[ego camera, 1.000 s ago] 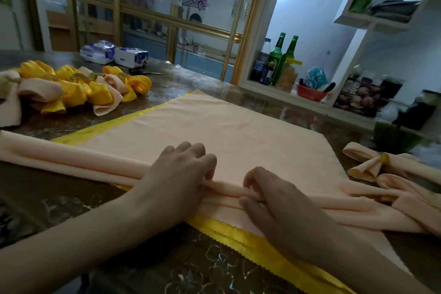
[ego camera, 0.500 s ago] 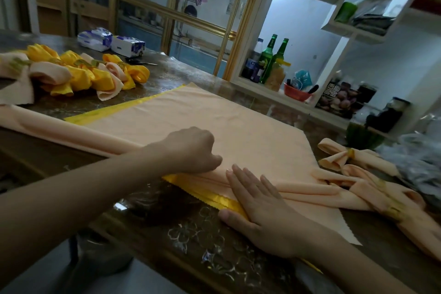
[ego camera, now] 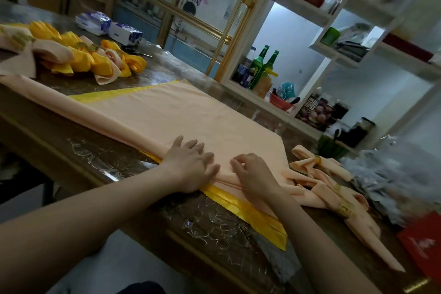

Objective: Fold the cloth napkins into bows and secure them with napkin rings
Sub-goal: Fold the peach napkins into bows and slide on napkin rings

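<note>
The peach napkin [ego camera: 191, 112] is lying spread flat across the table [ego camera: 107, 162], resting on a yellow napkin [ego camera: 250, 210] whose pinked edge is showing along the near side and at the far left corner. Both hands are working at the near edge of the peach napkin, where the cloth is gathering into narrow folds. The left hand [ego camera: 191, 164] is pressing down on that folded edge, its fingers only slightly bent and spread, holding nothing. The right hand [ego camera: 253, 172], just beside it, is gripping the gathered fold with its fingers curled tightly over the cloth; its thumb is hidden. To the right, finished peach bows [ego camera: 315, 169] are lying on the table, one wearing a gold napkin ring [ego camera: 318, 159]. A pile of yellow and peach bows [ego camera: 78, 57] is sitting at the far left, with tissue packs [ego camera: 107, 26] behind it.
</note>
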`<state>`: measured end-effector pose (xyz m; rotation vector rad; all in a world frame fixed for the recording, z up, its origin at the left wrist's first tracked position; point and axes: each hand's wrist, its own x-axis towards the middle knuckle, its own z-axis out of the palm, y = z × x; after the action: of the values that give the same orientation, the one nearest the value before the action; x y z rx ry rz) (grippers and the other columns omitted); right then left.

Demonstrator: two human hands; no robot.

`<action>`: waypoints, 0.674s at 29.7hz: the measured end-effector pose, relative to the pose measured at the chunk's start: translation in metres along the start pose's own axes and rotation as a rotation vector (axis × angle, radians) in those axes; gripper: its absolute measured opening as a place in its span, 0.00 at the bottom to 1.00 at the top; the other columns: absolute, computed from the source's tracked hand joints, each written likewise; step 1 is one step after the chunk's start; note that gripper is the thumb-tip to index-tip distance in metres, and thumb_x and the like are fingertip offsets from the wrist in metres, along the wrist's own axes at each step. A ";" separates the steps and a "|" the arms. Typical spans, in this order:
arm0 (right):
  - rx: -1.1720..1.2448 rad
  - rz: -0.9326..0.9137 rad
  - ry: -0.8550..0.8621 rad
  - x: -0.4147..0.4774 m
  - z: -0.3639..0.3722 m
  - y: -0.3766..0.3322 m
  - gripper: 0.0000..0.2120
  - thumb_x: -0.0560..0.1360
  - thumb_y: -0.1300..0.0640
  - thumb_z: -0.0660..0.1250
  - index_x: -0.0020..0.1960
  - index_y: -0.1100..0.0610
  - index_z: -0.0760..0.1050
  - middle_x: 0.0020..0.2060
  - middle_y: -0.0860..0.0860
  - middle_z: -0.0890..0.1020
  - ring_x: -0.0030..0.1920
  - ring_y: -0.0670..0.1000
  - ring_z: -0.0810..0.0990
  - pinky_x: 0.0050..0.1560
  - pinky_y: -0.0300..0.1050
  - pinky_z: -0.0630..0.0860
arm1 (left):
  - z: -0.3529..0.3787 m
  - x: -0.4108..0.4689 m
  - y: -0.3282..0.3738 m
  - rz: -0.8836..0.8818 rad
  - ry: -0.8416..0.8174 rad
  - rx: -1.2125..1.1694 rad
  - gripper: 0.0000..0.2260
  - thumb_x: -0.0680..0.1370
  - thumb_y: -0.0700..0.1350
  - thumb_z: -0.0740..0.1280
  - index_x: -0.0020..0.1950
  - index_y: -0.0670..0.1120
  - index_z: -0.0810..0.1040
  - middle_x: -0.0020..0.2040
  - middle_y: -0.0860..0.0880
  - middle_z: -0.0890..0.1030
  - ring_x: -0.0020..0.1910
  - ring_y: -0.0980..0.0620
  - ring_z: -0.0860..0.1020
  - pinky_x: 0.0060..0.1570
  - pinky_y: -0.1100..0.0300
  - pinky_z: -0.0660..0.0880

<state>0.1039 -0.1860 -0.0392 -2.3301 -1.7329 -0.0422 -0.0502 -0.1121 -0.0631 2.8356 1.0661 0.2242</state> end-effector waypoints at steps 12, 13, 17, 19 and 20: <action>-0.054 -0.075 -0.074 -0.052 -0.038 0.029 0.06 0.76 0.55 0.66 0.45 0.45 0.70 0.41 0.42 0.76 0.42 0.41 0.75 0.42 0.33 0.73 | 0.004 0.002 -0.002 0.006 0.031 -0.011 0.25 0.80 0.60 0.45 0.73 0.51 0.63 0.75 0.44 0.61 0.74 0.46 0.58 0.71 0.46 0.53; -0.076 -0.084 -0.074 -0.053 -0.040 0.029 0.07 0.76 0.54 0.66 0.44 0.44 0.70 0.40 0.42 0.76 0.41 0.41 0.75 0.41 0.33 0.72 | 0.002 0.002 -0.002 0.005 0.031 -0.004 0.26 0.80 0.60 0.45 0.73 0.50 0.63 0.75 0.44 0.61 0.74 0.46 0.58 0.71 0.46 0.54; -0.191 -0.074 -0.130 -0.057 -0.045 0.024 0.06 0.77 0.48 0.64 0.53 0.46 0.72 0.41 0.42 0.76 0.41 0.41 0.75 0.42 0.34 0.73 | 0.002 0.003 -0.001 0.006 0.032 0.012 0.26 0.80 0.60 0.45 0.72 0.50 0.64 0.75 0.44 0.61 0.73 0.45 0.58 0.70 0.46 0.55; -0.240 -0.057 -0.235 -0.053 -0.047 0.019 0.11 0.77 0.47 0.62 0.59 0.47 0.72 0.47 0.43 0.77 0.45 0.41 0.75 0.45 0.34 0.72 | 0.002 0.002 -0.002 -0.007 0.036 0.006 0.26 0.80 0.61 0.45 0.72 0.50 0.64 0.74 0.43 0.61 0.73 0.45 0.59 0.70 0.46 0.56; -0.243 -0.033 -0.273 -0.051 -0.047 0.018 0.12 0.77 0.48 0.62 0.60 0.48 0.72 0.49 0.44 0.77 0.47 0.42 0.75 0.47 0.35 0.72 | 0.002 0.004 -0.002 -0.005 0.035 0.019 0.26 0.80 0.61 0.45 0.72 0.50 0.64 0.74 0.43 0.62 0.73 0.45 0.59 0.70 0.46 0.56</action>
<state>0.1114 -0.2489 -0.0046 -2.5815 -1.9939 0.0673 -0.0486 -0.1079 -0.0647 2.8560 1.0871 0.2651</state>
